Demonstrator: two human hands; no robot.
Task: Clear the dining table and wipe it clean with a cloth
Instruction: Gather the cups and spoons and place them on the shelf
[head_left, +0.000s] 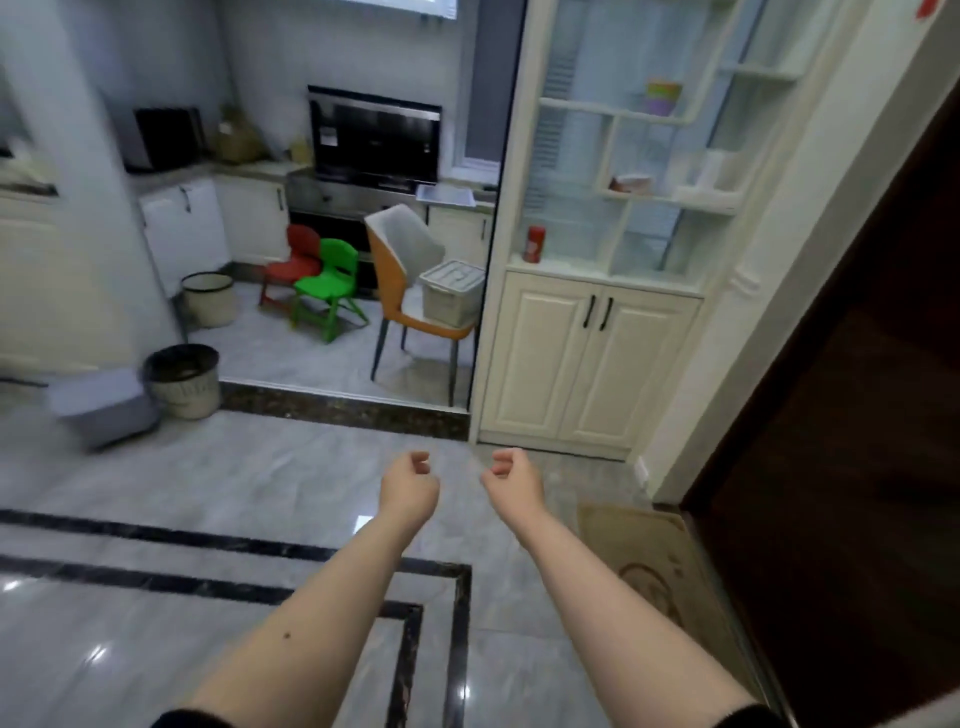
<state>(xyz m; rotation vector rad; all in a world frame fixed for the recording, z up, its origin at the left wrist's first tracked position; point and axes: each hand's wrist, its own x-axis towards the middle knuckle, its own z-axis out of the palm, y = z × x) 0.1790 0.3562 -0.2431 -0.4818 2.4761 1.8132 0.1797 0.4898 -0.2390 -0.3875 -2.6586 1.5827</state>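
no dining table or cloth in view. left hand and right hand held out over grey marble floor, fingers loosely curled, both holding nothing.

Floor: glossy grey marble-look tile with two dark inlaid border bands turning a corner near centre; ceiling-light glints show on it at near left.
Threshold: dark speckled stone strip, between the near floor and the far kitchen.
Kitchen, far: pale tiled walls, cream base cabinets, a black-fronted appliance on a steel unit, and a dark microwave on the counter at left.
Seating: red child's chair just beside a green one; orange-and-grey chair bearing a lidded grey bin.
Two waste baskets at left.
Right: cream display cabinet with glass shelves, holding a red can; dark wooden door; beige mat.
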